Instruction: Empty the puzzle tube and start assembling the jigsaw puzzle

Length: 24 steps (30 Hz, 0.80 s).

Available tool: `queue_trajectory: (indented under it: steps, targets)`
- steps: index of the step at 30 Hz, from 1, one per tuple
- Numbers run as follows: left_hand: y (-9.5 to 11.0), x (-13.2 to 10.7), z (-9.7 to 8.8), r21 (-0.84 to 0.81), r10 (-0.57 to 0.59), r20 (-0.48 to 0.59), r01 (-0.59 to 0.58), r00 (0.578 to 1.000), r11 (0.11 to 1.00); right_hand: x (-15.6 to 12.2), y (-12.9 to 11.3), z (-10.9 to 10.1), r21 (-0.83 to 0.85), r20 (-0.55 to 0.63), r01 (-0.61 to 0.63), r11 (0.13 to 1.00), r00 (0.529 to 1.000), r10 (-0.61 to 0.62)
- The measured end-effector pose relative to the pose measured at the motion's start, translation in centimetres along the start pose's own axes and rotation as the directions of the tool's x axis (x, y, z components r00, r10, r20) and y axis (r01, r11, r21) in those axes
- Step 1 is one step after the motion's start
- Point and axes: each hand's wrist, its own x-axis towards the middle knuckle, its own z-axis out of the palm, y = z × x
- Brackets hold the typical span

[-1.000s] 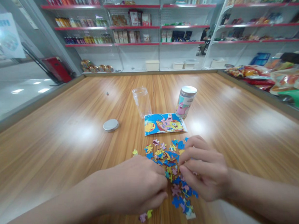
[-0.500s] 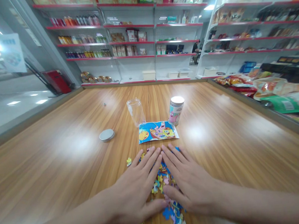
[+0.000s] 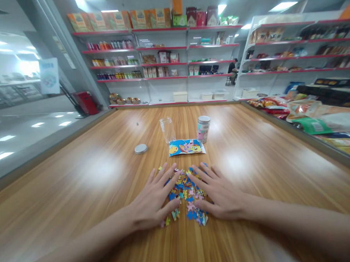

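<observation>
We find the puzzle pieces (image 3: 185,193) loosely heaped on the bench (image 3: 253,173), between and partly beneath the left hand (image 3: 155,200) and right hand (image 3: 223,195). Gathering looks nearly done, we judge; none appear joined. Each grip is spread wide, palm down (nothing visibly pinched). Half a second earlier, the hands nearly met; now they stand apart.

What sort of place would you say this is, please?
Probably a shop or a mock-up of one: red-edged shelves line the back with rows of bottles, and packaged goods lie beside the table at right.
</observation>
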Motion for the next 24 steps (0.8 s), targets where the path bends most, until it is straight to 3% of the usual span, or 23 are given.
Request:
queue_trajectory:
  steps: [3,10,15,20,22,24]
  targets:
    - [-0.3,0.4,-0.1,0.011,-0.046,0.023,0.046,0.999,0.999,0.4,-0.5,0.0,0.002,0.021,0.027,1.000,0.999,-0.027]
    - [-1.2,-0.7,-0.4,0.023,0.061,0.062,-0.062,0.996,0.998,0.2,-1.0,-0.2,0.050,0.025,0.111,0.993,0.993,-0.112]
    - [-3.3,-2.0,-0.8,-0.011,-0.095,0.071,0.096,0.993,0.995,0.2,-0.8,-0.9,0.055,0.037,0.171,0.984,0.984,-0.173]
    - [-4.6,-3.0,-2.0,-0.020,0.004,0.196,0.000,0.981,1.000,0.4,-0.4,-1.2,-0.019,0.011,0.310,0.951,0.951,-0.310]
    - [-4.6,-3.1,-2.2,-0.050,0.065,0.188,-0.056,0.980,0.997,0.4,-0.2,-0.7,-0.080,-0.057,0.277,0.957,0.958,-0.282]
    - [-4.4,-3.1,-2.2,-0.070,0.119,0.147,-0.109,0.982,0.992,0.3,-0.1,0.1,-0.141,-0.129,0.158,0.977,0.976,-0.177]
